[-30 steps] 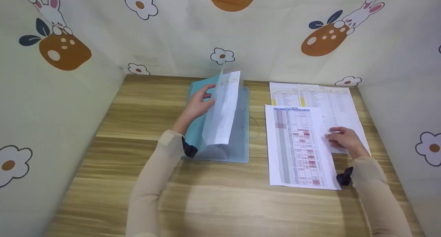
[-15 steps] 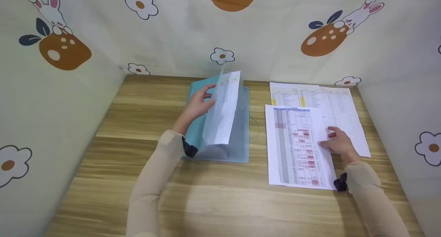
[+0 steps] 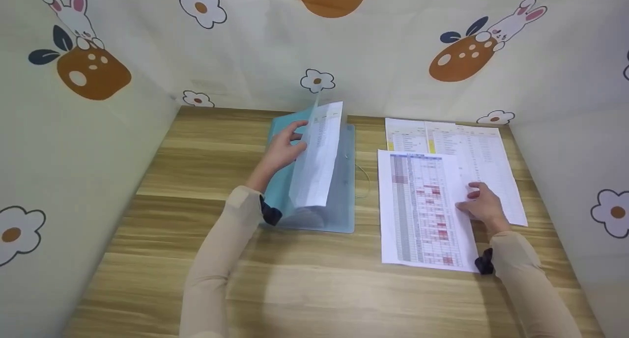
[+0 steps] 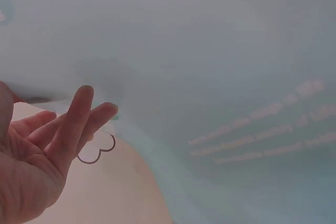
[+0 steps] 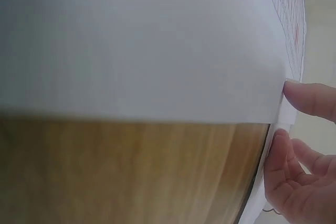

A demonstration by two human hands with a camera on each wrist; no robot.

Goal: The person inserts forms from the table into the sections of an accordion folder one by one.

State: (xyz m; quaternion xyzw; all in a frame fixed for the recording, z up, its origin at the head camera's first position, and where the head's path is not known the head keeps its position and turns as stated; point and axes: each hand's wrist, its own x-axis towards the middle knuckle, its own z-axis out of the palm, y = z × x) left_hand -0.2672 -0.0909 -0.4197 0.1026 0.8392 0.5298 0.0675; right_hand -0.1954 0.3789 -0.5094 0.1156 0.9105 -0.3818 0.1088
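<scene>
A blue folder (image 3: 350,215) lies open on the table in the head view, a clear sleeve and a printed sheet (image 3: 324,156) standing up from it. With extended fingers my left hand (image 3: 284,146) touches the raised pages on their left side. In the left wrist view the same hand (image 4: 47,150) is beside the hazy plastic sleeve (image 4: 210,51). My right hand (image 3: 484,208) is at the right margin of a table-printed sheet (image 3: 422,215), thumb on this top sheet. Its bent fingers (image 5: 281,150) rest past that edge, on the sheets below; thumb and fingers are apart.
Behind and partly under the front sheet lie other printed sheets (image 3: 484,149) with yellow marks. A thin elastic cord (image 3: 367,178) loops out from the folder's right side. Patterned fabric walls (image 3: 255,48) border the wooden table (image 3: 314,284).
My right hand has shifted a little left, its thumb moving onto the front sheet's margin. That sheet's lower end has slid slightly left. The left hand and raised pages have stayed put.
</scene>
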